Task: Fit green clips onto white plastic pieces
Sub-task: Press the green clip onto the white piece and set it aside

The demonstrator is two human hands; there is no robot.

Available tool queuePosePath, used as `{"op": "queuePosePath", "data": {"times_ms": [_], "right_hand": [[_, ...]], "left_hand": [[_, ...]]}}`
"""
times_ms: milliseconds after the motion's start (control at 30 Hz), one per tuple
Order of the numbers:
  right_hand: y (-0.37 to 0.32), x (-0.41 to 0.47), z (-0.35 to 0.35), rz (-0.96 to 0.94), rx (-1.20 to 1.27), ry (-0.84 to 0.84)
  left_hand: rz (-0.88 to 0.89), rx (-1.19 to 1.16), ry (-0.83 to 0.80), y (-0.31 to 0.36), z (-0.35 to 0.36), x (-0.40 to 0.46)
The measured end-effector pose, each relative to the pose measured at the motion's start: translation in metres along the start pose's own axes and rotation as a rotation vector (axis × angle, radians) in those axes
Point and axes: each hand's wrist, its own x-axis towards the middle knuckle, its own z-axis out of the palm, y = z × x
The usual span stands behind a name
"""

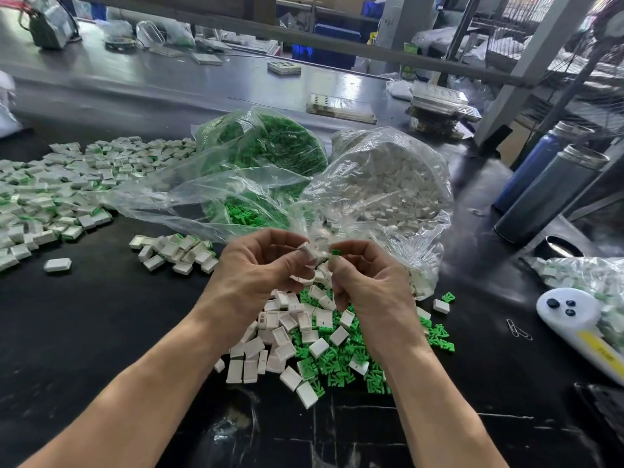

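My left hand (260,268) pinches a small white plastic piece (308,252) between thumb and fingers, raised above the table. My right hand (368,282) pinches a green clip (335,252) at its fingertips, a short gap to the right of the white piece. Under both hands lies a mixed heap of loose white pieces (280,336) and green clips (341,363). Behind the hands an open clear bag of green clips (266,150) and an open clear bag of white pieces (391,184) rest on the black table.
A wide spread of fitted white-and-green pieces (57,184) covers the left of the table, with a smaller cluster (175,253) nearer me. Two dark bottles (550,194) stand at the right. A white device (574,319), a further bag of pieces (587,275) and paper clips (518,330) lie nearby.
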Motion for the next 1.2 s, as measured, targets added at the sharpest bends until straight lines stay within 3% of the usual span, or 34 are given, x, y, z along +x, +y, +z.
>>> {"op": "queuePosePath", "data": {"times_ms": [133, 333, 967, 1200], "right_hand": [[0.0, -0.001, 0.002, -0.014, -0.005, -0.016], [0.001, -0.001, 0.004, -0.045, -0.025, -0.029], [0.0, -0.003, 0.006, -0.066, -0.074, 0.005], [-0.001, -0.001, 0.006, 0.033, 0.087, 0.038]], "left_hand": [[-0.015, -0.158, -0.006, 0.0, 0.002, 0.0], [-0.029, -0.164, 0.019, -0.001, 0.003, 0.001], [0.009, 0.006, 0.052, -0.009, 0.004, 0.002], [0.004, -0.012, 0.033, -0.009, 0.005, 0.001]]}}
